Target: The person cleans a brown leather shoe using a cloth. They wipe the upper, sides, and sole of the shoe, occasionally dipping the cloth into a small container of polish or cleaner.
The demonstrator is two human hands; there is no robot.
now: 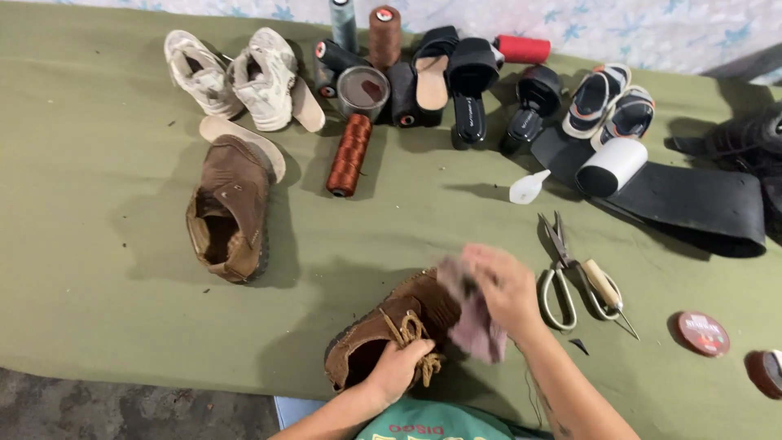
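Two bare hands work on one brown leather lace-up shoe (pixel 391 326) at the near edge of the olive-green cloth table (pixel 98 269), seen from the head camera. The left hand (pixel 399 367) is closed around the shoe near its opening, beside the tan laces tied in a knot. The right hand (pixel 505 285) is blurred; its fingers are pressed together on a crumpled pinkish cloth rag (pixel 476 322), which lies against the upper side of the shoe.

The matching second brown leather shoe (pixel 230 212) lies well apart at the left, opening toward the camera, its surface matte and creased. Behind it are a pair of worn white sneakers (pixel 236 73). A copper-brown thread spool (pixel 350 155), ribbed with wound thread, lies near the middle. Metal scissors with rounded handles (pixel 562 273) lie just beside the right hand, and an awl with a pale wooden handle (pixel 607 289) rests across them. A round red-brown polish tin (pixel 702 332) sits at the right. A wide black rubber strip (pixel 692 204) stretches farther back.
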